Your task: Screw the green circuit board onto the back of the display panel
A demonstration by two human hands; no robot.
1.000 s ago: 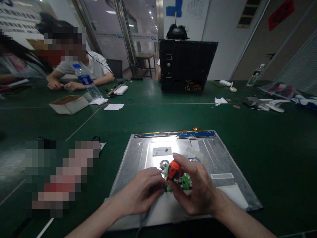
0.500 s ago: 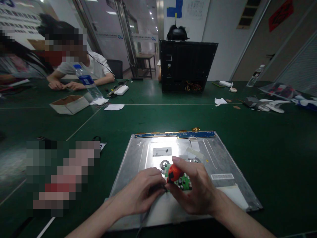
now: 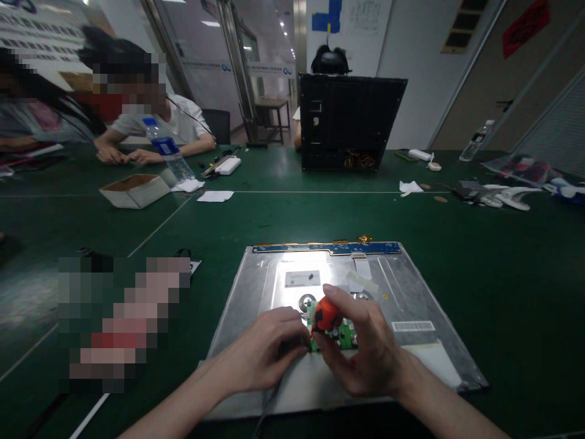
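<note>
Two bare hands are busy over the back of a flat display panel (image 3: 249, 311), which lies metal side up on the green table (image 3: 516, 286), right in front of the person. The right hand (image 3: 365, 344) has a narrow grip, thumb and fingers closed about the orange-and-black handle of a screwdriver (image 3: 327, 314). The left hand (image 3: 276, 344) is curled low at the left end of a green circuit board (image 3: 348, 333); from where I stand I cannot tell whether its fingertips pinch anything. A dark cable (image 3: 267, 408) runs out from beneath it toward the near edge.

I would call the work under way rather than finished: the board lies on the panel's back, and the tool is over its left end. The tip is out of sight, so whether it meets a screw, and how many are in or out, I cannot say. What is left to do at the board is likewise hidden by the fingers.

The panel itself looks whole, its silvery back ridged and shiny. A blue circuit strip (image 3: 299, 249) lines the far edge, with a pale ribbon cable (image 3: 362, 267) coming off it. There is a printed label (image 3: 303, 278) near the middle, and a barcode sticker (image 3: 414, 326) sits toward the right.
</note>
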